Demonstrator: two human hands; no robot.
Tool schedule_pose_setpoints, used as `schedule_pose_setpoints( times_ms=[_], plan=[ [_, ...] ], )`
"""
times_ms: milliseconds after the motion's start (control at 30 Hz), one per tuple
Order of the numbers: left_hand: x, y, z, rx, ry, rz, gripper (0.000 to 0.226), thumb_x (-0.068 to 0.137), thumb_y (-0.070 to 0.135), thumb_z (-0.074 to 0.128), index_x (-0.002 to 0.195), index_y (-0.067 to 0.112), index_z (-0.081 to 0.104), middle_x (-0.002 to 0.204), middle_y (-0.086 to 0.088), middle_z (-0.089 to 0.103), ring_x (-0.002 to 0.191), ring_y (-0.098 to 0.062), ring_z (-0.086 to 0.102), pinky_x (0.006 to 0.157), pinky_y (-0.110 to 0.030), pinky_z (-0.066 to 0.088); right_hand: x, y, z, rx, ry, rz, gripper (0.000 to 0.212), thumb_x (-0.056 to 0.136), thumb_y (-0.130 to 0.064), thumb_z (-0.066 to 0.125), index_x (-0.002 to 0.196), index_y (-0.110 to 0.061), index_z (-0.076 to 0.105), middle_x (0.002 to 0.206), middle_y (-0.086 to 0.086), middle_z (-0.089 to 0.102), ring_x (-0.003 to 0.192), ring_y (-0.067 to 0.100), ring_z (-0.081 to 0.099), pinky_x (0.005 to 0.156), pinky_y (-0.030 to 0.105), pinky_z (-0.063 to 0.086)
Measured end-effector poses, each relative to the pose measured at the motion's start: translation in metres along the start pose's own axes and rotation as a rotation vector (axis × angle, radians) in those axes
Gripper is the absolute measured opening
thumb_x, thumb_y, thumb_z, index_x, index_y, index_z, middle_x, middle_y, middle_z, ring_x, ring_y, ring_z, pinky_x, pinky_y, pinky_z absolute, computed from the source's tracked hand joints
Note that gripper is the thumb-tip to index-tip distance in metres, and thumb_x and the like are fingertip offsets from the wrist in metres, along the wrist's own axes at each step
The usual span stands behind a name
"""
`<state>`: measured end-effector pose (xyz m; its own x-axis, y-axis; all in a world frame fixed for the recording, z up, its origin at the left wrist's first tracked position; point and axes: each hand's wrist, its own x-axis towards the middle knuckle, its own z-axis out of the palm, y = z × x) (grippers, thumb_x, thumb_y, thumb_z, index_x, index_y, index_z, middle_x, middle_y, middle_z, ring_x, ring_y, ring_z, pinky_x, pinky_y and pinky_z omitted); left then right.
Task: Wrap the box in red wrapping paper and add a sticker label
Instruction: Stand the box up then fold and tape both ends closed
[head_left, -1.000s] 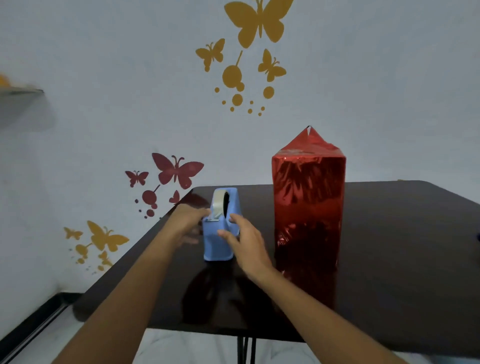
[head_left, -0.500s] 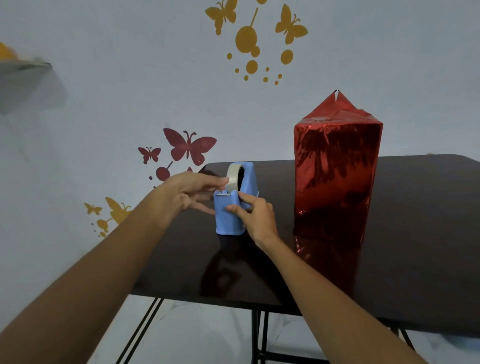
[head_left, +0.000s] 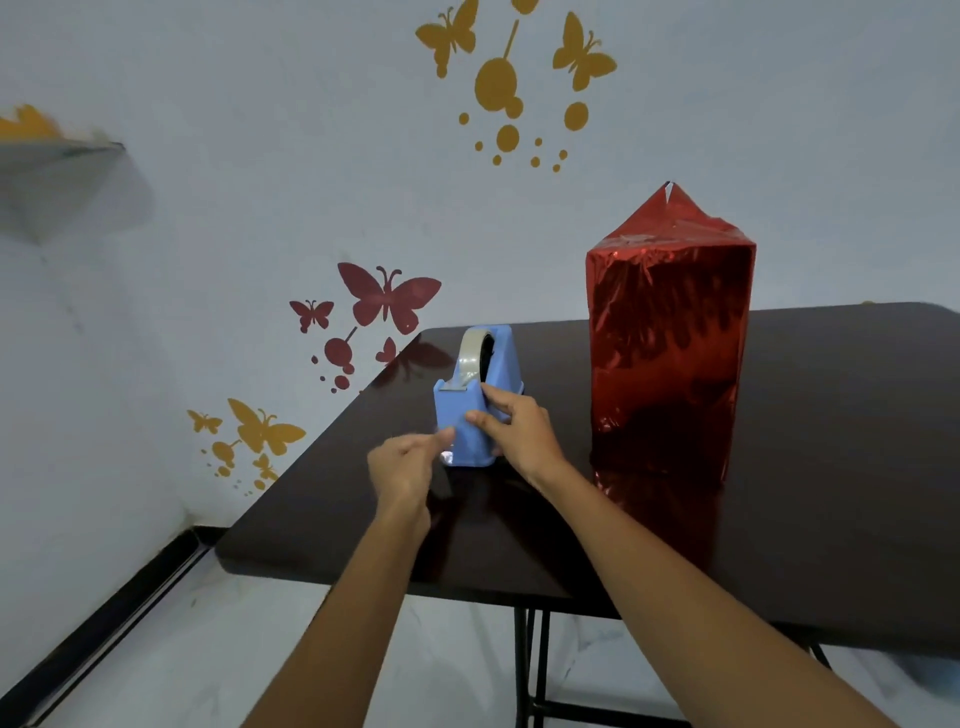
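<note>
A tape roll (head_left: 469, 358) was held in the blue dispenser (head_left: 464, 422), gripped by the right hand (head_left: 522, 434); the grip of the blurred left hand (head_left: 405, 467) could not be told. The red-wrapped box (head_left: 670, 353) was stood upright on the table (head_left: 841, 467).

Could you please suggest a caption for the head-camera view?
Right hand holds a blue tape dispenser on the dark table, left hand at its front, red-wrapped box standing alongside.

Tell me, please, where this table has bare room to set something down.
The widest bare stretch of table lies right of the red wrapped box, out to the right edge. The gap between box and tape dispenser is bare but narrower. It is crowded at the dispenser, where the right hand holds it and the left hand hovers close.
</note>
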<state>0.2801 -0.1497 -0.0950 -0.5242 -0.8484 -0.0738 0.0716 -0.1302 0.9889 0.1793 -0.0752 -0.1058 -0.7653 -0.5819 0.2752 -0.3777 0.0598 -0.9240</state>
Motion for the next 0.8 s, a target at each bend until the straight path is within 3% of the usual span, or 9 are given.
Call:
schedule_pose_setpoints(
  times_ms=[100,200,267,333,400,467,600,667,800],
  plan=[
    [-0.025,0.008,-0.015,-0.069,-0.077,0.108,0.011,0.078,0.021,0.073,0.086,0.014,0.073,0.099,-0.003,0.071,0.099,-0.015,0.064,0.075,-0.025,0.046,-0.029,-0.027,-0.016,-0.237,0.088,-0.211,0.047,0.091,-0.023,0.058,0.137,-0.025,0.048,0.118,0.006,0.064,0.103,0.018,0.06,0.092,0.035,0.049],
    [-0.046,0.061,-0.001,-0.102,-0.393,0.277,0.032,0.067,0.037,0.075,0.089,0.014,0.076,0.108,0.002,0.071,0.106,-0.01,0.062,0.097,-0.034,0.043,-0.071,-0.078,-0.069,-0.19,0.402,-0.788,0.042,0.088,-0.025,0.059,0.128,-0.014,0.055,0.112,-0.008,0.064,0.101,0.005,0.059,0.091,0.017,0.046],
    [-0.055,0.103,0.023,-0.087,-0.619,0.365,0.029,0.062,0.037,0.078,0.084,0.017,0.079,0.119,0.007,0.066,0.112,-0.006,0.059,0.104,-0.035,0.039,-0.083,-0.102,-0.113,-0.211,0.618,-0.924,0.046,0.084,-0.029,0.065,0.127,-0.019,0.052,0.118,-0.017,0.057,0.111,0.002,0.053,0.097,0.016,0.039],
    [-0.061,0.138,0.057,-0.004,-0.763,0.441,0.021,0.064,0.034,0.073,0.08,0.022,0.079,0.132,0.013,0.056,0.121,0.0,0.05,0.107,-0.031,0.032,-0.078,-0.114,-0.155,-0.168,0.694,-0.707,0.075,0.074,-0.05,0.07,0.137,-0.035,0.033,0.131,-0.021,0.045,0.123,0.001,0.041,0.102,0.016,0.031],
    [-0.065,0.162,0.096,0.114,-0.895,0.495,0.019,0.066,0.033,0.071,0.08,0.022,0.078,0.141,0.011,0.048,0.124,-0.003,0.045,0.111,-0.033,0.026,-0.065,-0.113,-0.186,-0.13,0.622,-0.395,0.113,0.058,-0.065,0.074,0.146,-0.036,0.009,0.147,-0.011,0.029,0.134,0.004,0.027,0.111,0.025,0.023],
    [-0.064,0.174,0.131,0.219,-0.986,0.485,0.016,0.073,0.029,0.071,0.085,0.02,0.077,0.144,0.008,0.044,0.127,-0.006,0.041,0.115,-0.037,0.02,-0.05,-0.106,-0.205,-0.093,0.443,-0.181,0.131,0.055,-0.052,0.079,0.148,-0.029,-0.011,0.155,0.001,0.018,0.141,0.013,0.02,0.113,0.032,0.018],
    [-0.055,0.18,0.172,0.404,-1.006,0.47,0.018,0.082,0.018,0.07,0.098,0.012,0.073,0.147,0.001,0.041,0.136,-0.012,0.034,0.1,-0.025,0.023,-0.029,-0.089,-0.212,-0.021,0.193,-0.06,0.133,0.067,-0.026,0.082,0.145,-0.023,-0.025,0.15,0.004,0.034,0.137,0.015,0.032,0.106,0.027,0.026],
    [-0.052,0.179,0.178,0.477,-0.997,0.485,0.024,0.081,0.017,0.071,0.102,0.008,0.072,0.146,-0.002,0.042,0.136,-0.012,0.034,0.095,-0.023,0.024,-0.024,-0.085,-0.211,0.015,0.168,-0.067,0.132,0.067,-0.021,0.083,0.145,-0.024,-0.024,0.142,0.002,0.043,0.133,0.017,0.039,0.105,0.029,0.03],
    [-0.042,0.179,0.185,0.541,-0.966,0.488,0.026,0.08,0.019,0.072,0.102,0.006,0.073,0.144,-0.001,0.044,0.138,-0.012,0.031,0.094,-0.024,0.022,-0.023,-0.079,-0.21,0.088,0.215,-0.088,0.131,0.063,-0.02,0.085,0.147,-0.028,-0.015,0.14,0.003,0.041,0.128,0.018,0.042,0.11,0.042,0.034]
  ],
)
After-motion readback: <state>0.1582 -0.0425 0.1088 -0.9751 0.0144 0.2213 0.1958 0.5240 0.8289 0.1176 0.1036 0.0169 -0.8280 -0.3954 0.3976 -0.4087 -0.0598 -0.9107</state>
